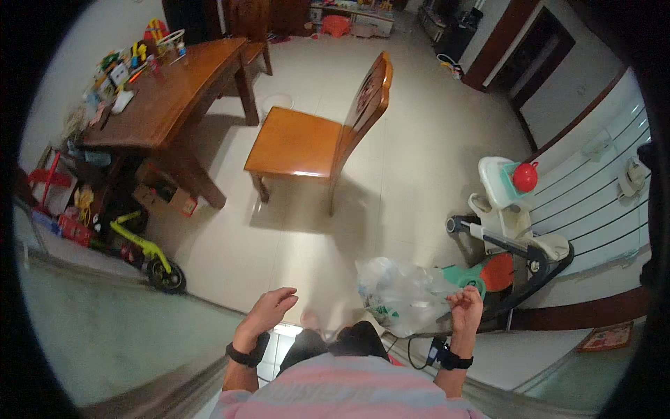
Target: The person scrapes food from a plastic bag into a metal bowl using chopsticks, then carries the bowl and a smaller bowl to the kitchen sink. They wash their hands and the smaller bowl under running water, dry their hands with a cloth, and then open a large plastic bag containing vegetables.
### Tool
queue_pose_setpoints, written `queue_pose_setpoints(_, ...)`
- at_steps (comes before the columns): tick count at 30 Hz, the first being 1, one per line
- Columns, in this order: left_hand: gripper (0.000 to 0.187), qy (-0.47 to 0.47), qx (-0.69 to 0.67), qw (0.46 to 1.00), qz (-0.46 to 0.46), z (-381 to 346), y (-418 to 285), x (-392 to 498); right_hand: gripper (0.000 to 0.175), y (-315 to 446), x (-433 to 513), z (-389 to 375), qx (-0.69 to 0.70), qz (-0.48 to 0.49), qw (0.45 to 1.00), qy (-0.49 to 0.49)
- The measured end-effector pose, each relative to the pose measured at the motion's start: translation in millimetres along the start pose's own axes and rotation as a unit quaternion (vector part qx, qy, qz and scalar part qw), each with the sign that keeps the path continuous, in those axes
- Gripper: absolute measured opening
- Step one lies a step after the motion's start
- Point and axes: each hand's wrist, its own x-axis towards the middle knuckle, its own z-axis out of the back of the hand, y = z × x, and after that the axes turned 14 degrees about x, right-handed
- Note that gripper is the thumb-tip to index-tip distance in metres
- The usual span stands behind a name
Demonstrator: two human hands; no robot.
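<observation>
My right hand has its fingers curled on the edge of a translucent plastic bag. The bag bulges out to the left of that hand, and some white and green contents show through it. Held out in front of my body, my left hand has nothing in it, with the thumb a little apart from the fingers. Both wrists wear black straps. A wooden chair stands on the tiled floor ahead, its backrest to the right.
A wooden table at left carries toys and clutter. Below it are a cardboard box and a yellow-green scooter. At right, a child's high chair bears a red ball-shaped thing. A green and orange plastic item lies behind my right hand.
</observation>
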Motion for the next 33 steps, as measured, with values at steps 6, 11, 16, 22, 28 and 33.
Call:
queue_pose_setpoints(6, 0.036, 0.037, 0.042, 0.998, -0.031, -4, -33, 104, 0.004, 14, 83, -30, -0.042, 0.024, 0.998, -0.044)
queue_pose_setpoints(11, 0.039, 0.115, 0.104, 0.986, -0.059, -28, -90, 198, 0.002, 29, 185, -32, 0.013, -0.004, 0.998, -0.056)
queue_pose_setpoints(16, 0.038, 0.167, 0.077, 0.982, -0.035, -21, -155, 276, 0.005, 57, 290, -41, 0.044, -0.041, 0.995, -0.084)
queue_pose_setpoints(22, 0.036, 0.103, -0.044, 0.992, 0.055, -16, -175, 365, 0.002, 77, 427, -79, -0.005, -0.021, 0.997, -0.072)
queue_pose_setpoints(28, 0.034, 0.029, -0.106, 0.988, 0.110, -14, -200, 453, 0.009, 90, 550, -119, -0.032, -0.043, 0.996, -0.075)
queue_pose_setpoints(33, 0.032, -0.035, -0.128, 0.980, 0.149, -1, -251, 524, 0.007, 104, 676, -167, -0.049, -0.053, 0.996, -0.060)
